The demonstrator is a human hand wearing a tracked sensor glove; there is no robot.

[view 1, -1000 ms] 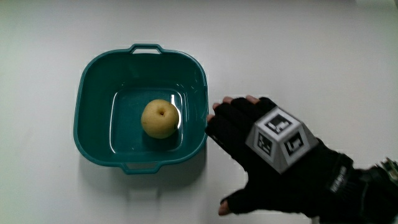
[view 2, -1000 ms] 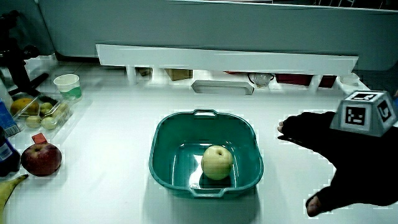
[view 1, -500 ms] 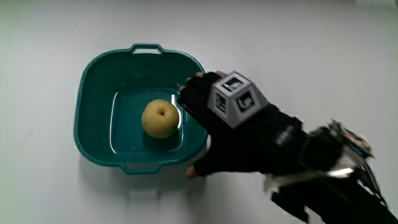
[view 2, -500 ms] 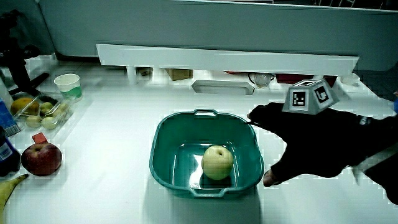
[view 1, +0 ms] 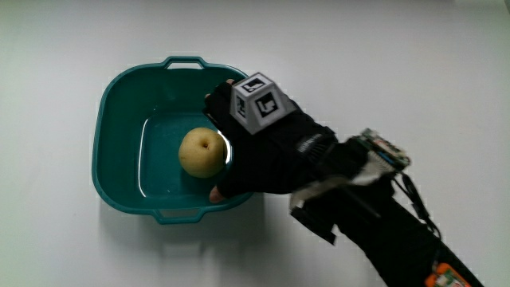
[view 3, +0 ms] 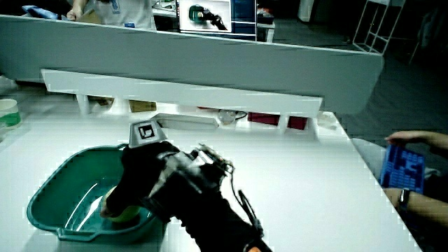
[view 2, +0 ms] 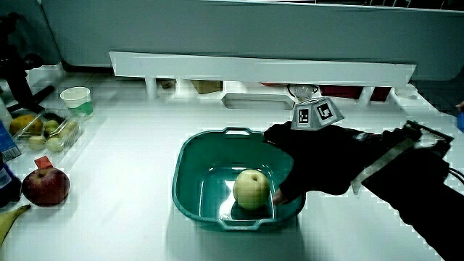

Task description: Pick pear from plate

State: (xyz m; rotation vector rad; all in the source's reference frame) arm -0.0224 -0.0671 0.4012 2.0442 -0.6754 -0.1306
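Reaching in from beside the plate point(view 1: 119, 104), the hand point(view 1: 263, 151) now flanks the pear point(view 1: 202, 152) at its 3 o'clock, fingers spread, ungrasped.

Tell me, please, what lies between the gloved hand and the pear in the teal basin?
Nothing: in the main view only a sliver of bare basin floor separates the hand from the pear.

Basin wall point(view 1: 103, 127) rings pear point(view 1: 201, 152); open only from above
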